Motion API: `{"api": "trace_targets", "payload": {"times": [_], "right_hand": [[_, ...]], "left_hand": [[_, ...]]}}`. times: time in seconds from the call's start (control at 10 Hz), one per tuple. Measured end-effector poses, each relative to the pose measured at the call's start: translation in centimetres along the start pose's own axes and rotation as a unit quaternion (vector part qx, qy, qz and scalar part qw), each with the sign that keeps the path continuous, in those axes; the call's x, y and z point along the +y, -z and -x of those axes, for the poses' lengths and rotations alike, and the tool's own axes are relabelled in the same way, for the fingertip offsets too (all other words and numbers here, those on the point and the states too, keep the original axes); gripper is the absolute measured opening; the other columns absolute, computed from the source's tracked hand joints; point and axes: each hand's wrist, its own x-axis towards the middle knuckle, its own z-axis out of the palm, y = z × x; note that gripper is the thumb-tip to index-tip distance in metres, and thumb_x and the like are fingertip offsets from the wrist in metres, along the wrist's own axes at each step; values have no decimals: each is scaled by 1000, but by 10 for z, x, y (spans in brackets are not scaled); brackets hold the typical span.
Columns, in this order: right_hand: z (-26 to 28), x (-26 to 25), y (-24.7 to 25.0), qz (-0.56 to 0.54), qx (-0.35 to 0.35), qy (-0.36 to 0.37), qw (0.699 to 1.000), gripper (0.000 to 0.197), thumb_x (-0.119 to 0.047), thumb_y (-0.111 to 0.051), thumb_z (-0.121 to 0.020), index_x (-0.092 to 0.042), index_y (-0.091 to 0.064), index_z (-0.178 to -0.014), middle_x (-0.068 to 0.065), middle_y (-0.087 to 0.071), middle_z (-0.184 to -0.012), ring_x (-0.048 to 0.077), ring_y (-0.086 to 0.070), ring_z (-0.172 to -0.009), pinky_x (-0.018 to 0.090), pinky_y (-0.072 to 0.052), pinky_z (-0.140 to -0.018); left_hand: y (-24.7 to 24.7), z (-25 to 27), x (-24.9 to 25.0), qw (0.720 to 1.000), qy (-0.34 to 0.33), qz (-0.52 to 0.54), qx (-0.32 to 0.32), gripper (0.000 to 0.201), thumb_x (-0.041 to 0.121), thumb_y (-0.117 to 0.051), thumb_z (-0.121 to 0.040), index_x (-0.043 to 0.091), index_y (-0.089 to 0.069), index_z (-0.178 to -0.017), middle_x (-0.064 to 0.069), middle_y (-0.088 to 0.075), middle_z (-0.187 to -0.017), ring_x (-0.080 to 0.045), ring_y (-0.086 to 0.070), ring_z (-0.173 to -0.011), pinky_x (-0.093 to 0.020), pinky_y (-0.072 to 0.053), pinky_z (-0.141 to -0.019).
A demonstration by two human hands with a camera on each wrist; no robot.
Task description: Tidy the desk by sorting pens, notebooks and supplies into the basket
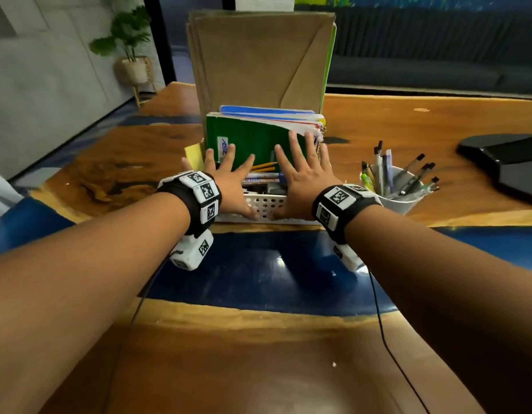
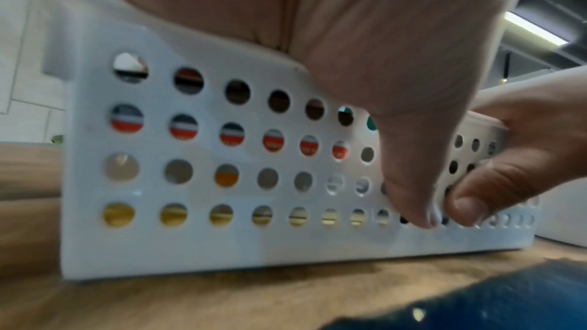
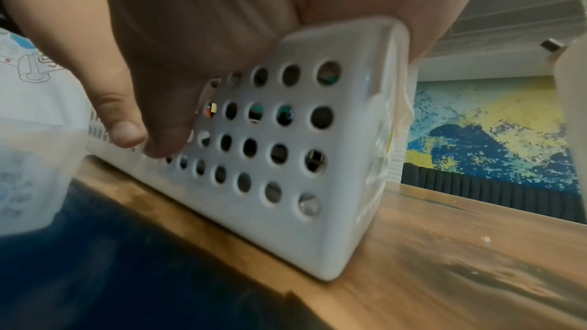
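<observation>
A white perforated basket (image 1: 266, 204) stands on the wood desk. It holds tall brown folders (image 1: 258, 61), a green notebook (image 1: 249, 138), more notebooks behind it, pencils (image 1: 263, 167) and yellow sticky notes (image 1: 194, 155). My left hand (image 1: 228, 174) and right hand (image 1: 300, 171) lie side by side over the basket's near rim, fingers straight and spread toward the notebook. In the left wrist view the basket (image 2: 222, 235) fills the frame, and the left thumb (image 2: 409, 185) and right thumb (image 2: 476, 200) press its front wall. The right wrist view shows the basket's corner (image 3: 286, 210) under the palm.
A white cup (image 1: 402, 201) full of pens and markers stands just right of the basket. A black flat object (image 1: 503, 165) lies at the far right. A blue resin band (image 1: 258, 273) crosses the desk in front of the basket. Thin cables trail from both wrists.
</observation>
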Motion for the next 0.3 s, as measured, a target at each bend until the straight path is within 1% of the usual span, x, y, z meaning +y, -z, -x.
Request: {"api": "trace_targets", "payload": {"times": [0.1, 0.2, 0.3], "right_hand": [[5, 1, 3, 22, -7, 13, 1000, 113, -82, -41, -82, -22, 18, -157, 12, 31, -162, 38, 33, -146, 60, 15, -118], [13, -4, 15, 20, -61, 18, 998, 122, -89, -40, -76, -20, 17, -158, 12, 29, -162, 37, 30, -147, 59, 14, -119], [17, -5, 36, 3, -106, 27, 994, 134, -93, -47, -68, -17, 16, -158, 12, 26, -163, 36, 25, -150, 56, 10, -122]], "left_hand": [[-4, 4, 1, 1000, -6, -23, 5, 129, 92, -59, -53, 53, 22, -146, 6, 31, -161, -40, 26, -147, -80, 9, -104], [2, 14, 2, 1000, -4, -17, 5, 128, 93, -55, -55, 48, 19, -149, 5, 28, -162, -39, 28, -146, -77, 7, -108], [14, 23, 3, 1000, -20, -18, 14, 139, 103, -44, -44, 39, 13, -154, 0, 21, -165, -39, 26, -147, -70, 9, -114]]}}
